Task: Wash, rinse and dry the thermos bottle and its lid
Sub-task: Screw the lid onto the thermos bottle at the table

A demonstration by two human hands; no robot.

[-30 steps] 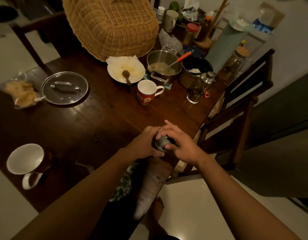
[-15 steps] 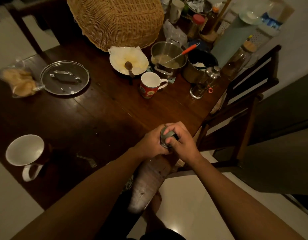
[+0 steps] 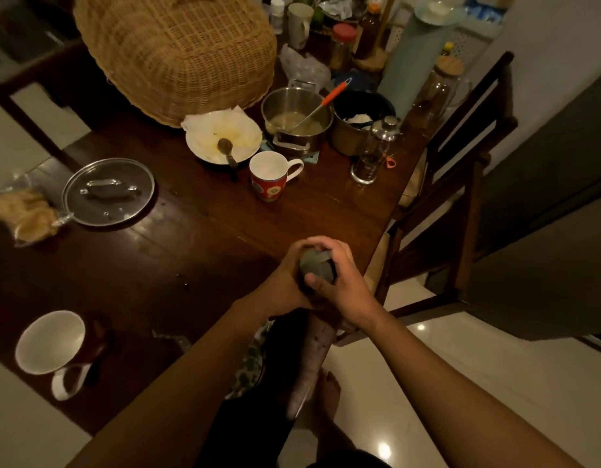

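Since the earlier frame, the right hand [image 3: 339, 282] had closed further over the lid [image 3: 317, 266]; the left hand [image 3: 285, 282] gripped the thermos bottle [image 3: 304, 288] at the table [image 3: 204, 238] edge. Three mugs stood there: red [image 3: 268, 177], white [image 3: 52, 346], grey [image 3: 299, 23].

Dim warm light; 2 glare spots on the floor [image 3: 383, 449]; edges bowed, perhaps slightly blurred.

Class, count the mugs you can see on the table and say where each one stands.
3. A red patterned mug beside the plate, a white-lined mug at the near left edge, and a pale mug behind the wicker cover. The clutter may hide more.
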